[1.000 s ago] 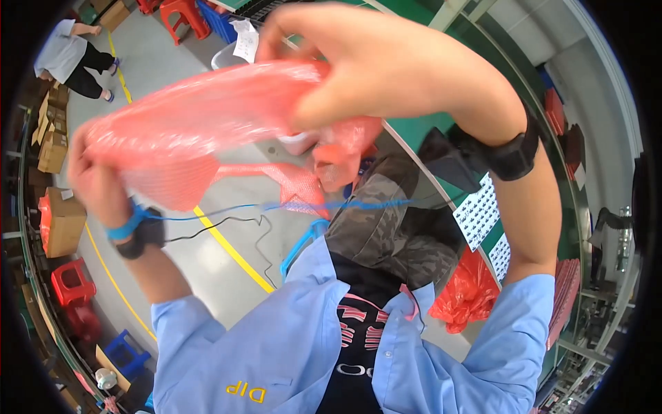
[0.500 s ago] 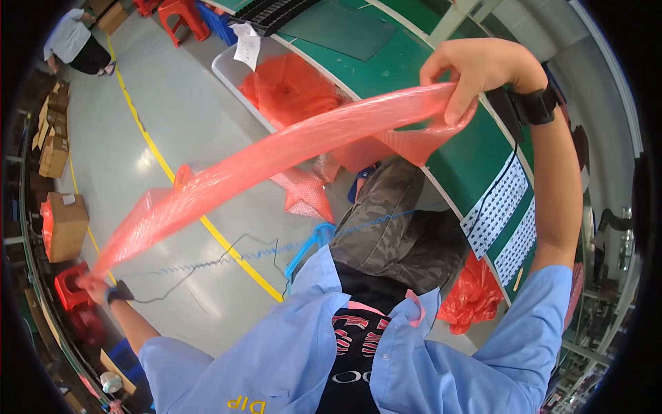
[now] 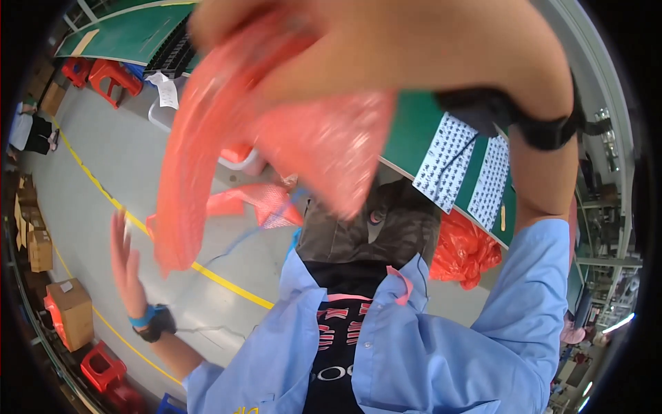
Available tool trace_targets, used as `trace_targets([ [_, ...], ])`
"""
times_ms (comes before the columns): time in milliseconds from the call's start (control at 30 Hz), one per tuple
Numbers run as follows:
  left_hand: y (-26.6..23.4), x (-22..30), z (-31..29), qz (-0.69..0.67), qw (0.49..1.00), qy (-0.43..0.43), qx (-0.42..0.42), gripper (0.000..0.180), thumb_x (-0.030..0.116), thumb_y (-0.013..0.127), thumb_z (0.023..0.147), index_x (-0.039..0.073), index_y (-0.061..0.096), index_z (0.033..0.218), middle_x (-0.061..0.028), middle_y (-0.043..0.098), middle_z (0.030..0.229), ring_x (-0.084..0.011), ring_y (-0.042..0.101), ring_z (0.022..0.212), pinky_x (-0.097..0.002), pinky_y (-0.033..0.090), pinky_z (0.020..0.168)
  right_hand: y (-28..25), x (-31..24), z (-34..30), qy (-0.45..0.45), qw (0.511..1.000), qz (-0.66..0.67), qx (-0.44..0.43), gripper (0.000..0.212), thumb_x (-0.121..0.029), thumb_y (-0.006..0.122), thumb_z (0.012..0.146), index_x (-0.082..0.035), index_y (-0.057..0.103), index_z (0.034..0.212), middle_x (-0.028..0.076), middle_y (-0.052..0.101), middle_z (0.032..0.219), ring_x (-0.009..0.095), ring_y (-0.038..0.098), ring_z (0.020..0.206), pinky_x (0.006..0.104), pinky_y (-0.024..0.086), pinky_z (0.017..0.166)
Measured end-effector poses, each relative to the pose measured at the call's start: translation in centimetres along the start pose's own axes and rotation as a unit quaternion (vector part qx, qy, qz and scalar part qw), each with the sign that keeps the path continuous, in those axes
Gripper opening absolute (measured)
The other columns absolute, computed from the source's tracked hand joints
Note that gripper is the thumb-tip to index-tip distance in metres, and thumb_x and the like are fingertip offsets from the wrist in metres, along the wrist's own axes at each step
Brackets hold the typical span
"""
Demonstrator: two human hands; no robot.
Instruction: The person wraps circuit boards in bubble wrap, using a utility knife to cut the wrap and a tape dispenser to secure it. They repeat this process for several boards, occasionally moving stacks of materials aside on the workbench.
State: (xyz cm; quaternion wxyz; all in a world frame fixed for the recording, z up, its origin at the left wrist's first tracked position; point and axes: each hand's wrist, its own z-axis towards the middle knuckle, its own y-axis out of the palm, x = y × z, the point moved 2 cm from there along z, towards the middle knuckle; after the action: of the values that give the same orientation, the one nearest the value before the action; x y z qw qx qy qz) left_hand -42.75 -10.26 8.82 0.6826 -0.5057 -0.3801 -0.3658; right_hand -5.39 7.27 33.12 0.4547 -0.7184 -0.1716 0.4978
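Note:
High in front of me, my right hand (image 3: 365, 52) is closed on a strip of red bubble wrap (image 3: 183, 179), close to the camera and smeared by motion. The strip bends over and hangs down at the left, while a wider flap droops below the hand. My left hand (image 3: 126, 259) holds nothing; its fingers are stretched out and pointing up, a little left of the strip's lower end. Another piece of bubble wrap (image 3: 265, 205) lies lower, by my knees. Dark bands circle both wrists.
At the right runs a green table (image 3: 407, 131) with printed white sheets (image 3: 445, 162) on it. Behind the wrap stands a pale plastic bin (image 3: 160, 114). A red plastic bag (image 3: 465, 252) hangs under the table edge. Cardboard boxes (image 3: 71, 314) and red stools (image 3: 103, 366) line the left.
My left hand has let go of the strip's far end. My right hand has swung up and left, closer to the camera, and the strip now hangs down instead of being stretched across.

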Motion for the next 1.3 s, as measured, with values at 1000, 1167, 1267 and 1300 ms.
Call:
trace_targets([
  [1000,4.2,7.6,7.8,-0.088,0.985,0.145,0.01,0.052,0.034,0.067,0.101,-0.005,0.062,0.135,-0.004,0.064,0.109,-0.0132,0.059,0.099,-0.0282,0.047,0.092,-9.1,5.7,-26.3,0.147,0.97,0.191,0.014,0.024,-0.01,0.087,0.087,0.001,0.075,0.105,0.007,0.076,0.088,0.012,0.07,0.078,0.0252,0.056,0.071],
  [1167,0.9,1.0,8.0,0.025,0.99,0.096,0.102,0.025,0.022,0.06,0.107,-0.001,0.067,0.113,-0.0007,0.064,0.105,-0.0105,0.055,0.098,-0.0267,0.045,0.089,-11.7,8.1,-29.5,0.196,0.957,0.214,0.031,0.024,-0.009,0.087,0.087,0.0,0.076,0.105,0.008,0.076,0.088,0.011,0.07,0.077,0.0247,0.056,0.07],
  [1267,0.2,-3.8,8.0,0.022,0.994,0.048,0.09,0.019,0.019,0.06,0.107,0.002,0.066,0.103,0.0011,0.063,0.1,-0.0086,0.054,0.094,-0.0263,0.045,0.083,-11.8,11.0,-31.1,0.254,0.952,0.165,0.038,0.023,-0.009,0.087,0.088,-0.001,0.076,0.106,0.008,0.076,0.087,0.012,0.071,0.077,0.0244,0.056,0.07],
  [1300,0.5,-5.5,8.0,0.037,0.996,0.036,0.071,0.018,0.019,0.06,0.108,0.003,0.067,0.104,0.0019,0.063,0.099,-0.0082,0.053,0.093,-0.026,0.045,0.081,-11.4,12.1,-31.3,0.273,0.952,0.133,0.04,0.022,-0.009,0.087,0.088,-0.002,0.076,0.106,0.007,0.076,0.087,0.013,0.071,0.077,0.0243,0.056,0.069],
])
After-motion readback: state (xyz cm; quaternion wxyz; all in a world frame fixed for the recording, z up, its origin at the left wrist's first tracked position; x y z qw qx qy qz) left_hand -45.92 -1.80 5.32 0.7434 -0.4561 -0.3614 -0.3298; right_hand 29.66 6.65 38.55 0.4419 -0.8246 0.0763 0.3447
